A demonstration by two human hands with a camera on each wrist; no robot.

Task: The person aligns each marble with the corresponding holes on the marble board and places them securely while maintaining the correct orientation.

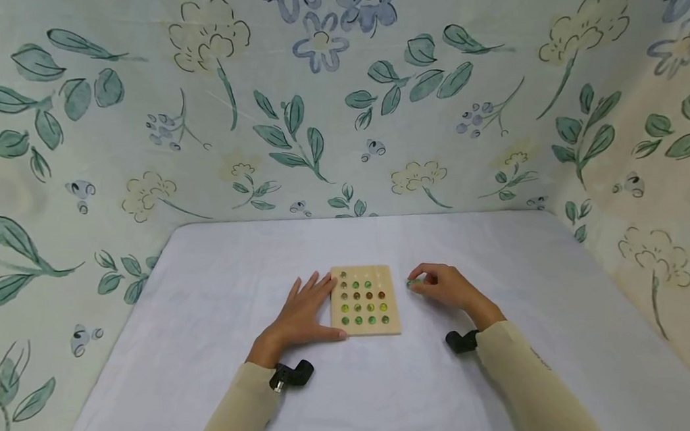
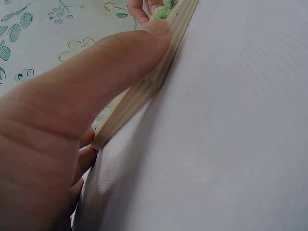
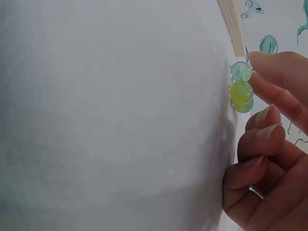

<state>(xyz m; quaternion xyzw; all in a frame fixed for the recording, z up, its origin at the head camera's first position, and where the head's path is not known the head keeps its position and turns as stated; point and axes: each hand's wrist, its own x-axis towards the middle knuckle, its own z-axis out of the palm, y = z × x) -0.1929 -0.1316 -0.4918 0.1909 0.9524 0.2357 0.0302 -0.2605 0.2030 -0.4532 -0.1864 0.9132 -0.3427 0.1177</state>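
Observation:
A square wooden board (image 1: 366,327) holds rows of glass marbles in green, yellow-green and brown. My left hand (image 1: 303,315) spreads along its left side, fingers at the left edge and thumb against the near edge; the left wrist view shows that thumb (image 2: 130,53) on the board's rim. To the right of the board, my right hand (image 1: 444,286) bends its thumb and index finger around a clear green marble (image 3: 241,71). A yellow marble (image 3: 240,91) and another green marble (image 3: 246,105) sit close beside it. The other right fingers (image 3: 262,139) curl toward the palm.
Under the board lies a white cloth (image 1: 195,338) covering the table. Floral fabric (image 1: 303,127) rises behind and at both sides. Each wrist carries a small black camera (image 1: 462,342).

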